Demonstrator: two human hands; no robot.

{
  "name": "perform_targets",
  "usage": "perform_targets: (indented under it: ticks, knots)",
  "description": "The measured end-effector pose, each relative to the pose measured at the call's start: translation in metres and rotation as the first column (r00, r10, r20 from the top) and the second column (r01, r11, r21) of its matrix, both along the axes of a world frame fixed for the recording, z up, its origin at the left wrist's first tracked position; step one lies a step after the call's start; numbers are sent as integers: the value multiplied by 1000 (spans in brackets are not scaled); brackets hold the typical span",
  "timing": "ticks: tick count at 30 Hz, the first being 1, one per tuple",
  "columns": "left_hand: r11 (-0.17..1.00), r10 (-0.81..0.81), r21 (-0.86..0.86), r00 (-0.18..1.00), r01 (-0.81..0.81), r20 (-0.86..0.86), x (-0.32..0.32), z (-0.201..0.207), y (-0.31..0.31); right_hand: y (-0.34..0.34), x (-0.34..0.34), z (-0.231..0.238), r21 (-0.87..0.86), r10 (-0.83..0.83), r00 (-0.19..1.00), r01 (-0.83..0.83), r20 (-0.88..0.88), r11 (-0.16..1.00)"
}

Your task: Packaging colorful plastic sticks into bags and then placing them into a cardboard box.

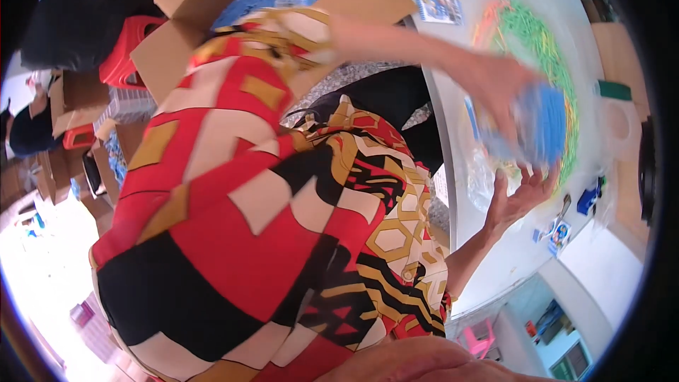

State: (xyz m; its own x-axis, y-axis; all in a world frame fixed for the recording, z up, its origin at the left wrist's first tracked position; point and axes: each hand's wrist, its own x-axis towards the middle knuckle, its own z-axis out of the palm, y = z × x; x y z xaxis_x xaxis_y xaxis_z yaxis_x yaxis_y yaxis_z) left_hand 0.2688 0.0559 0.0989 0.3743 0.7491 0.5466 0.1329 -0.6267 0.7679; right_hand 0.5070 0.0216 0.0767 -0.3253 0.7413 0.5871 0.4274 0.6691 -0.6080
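My left hand [495, 88] reaches across the table from the top, smeared by motion, with its fingers closed around a blurred blue bundle [543, 124] that looks like a stack of small packets. Just below it, my right hand [522, 198] has its thumb and fingers spread and curved up toward the bundle's lower end. Whether those fingertips touch the bundle I cannot tell. Behind the bundle lies a long heap of thin green, yellow and orange bands [541, 42], like rubber bands. Clear plastic [479, 184] rests beside my right hand.
A flat blue-and-white packet [438, 9] lies on the white table [488, 269]. Another packet [559, 237] and a dark blue object [590, 197] are near the right edge. An open cardboard box [368, 0] of blue packets stands left of the table. A red stool [131, 49] and people are farther left.
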Motion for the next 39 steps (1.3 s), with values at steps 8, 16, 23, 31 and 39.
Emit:
perform_targets:
  ticks: [8,16,23,31,39]
  knots:
    - [824,427,-385,902,-415,-59,-262,-15,-110,31,-12,-19,-277,206,978,-200,-8,940]
    - [610,571,-616,815,-499,-96,-326,-70,-200,39,-39,2,-334,288,954,-247,79,910]
    - [308,599,-764,740,-567,-307,-329,-144,-212,35,-42,6,-474,295,949,-210,112,855]
    - [310,616,-798,749,-517,-246,-333,-167,-196,37,-41,-7,-525,296,947,-192,122,829]
    - [329,557,-766,769,-552,-315,-331,-165,-196,37,-36,-4,-536,277,943,-141,183,832]
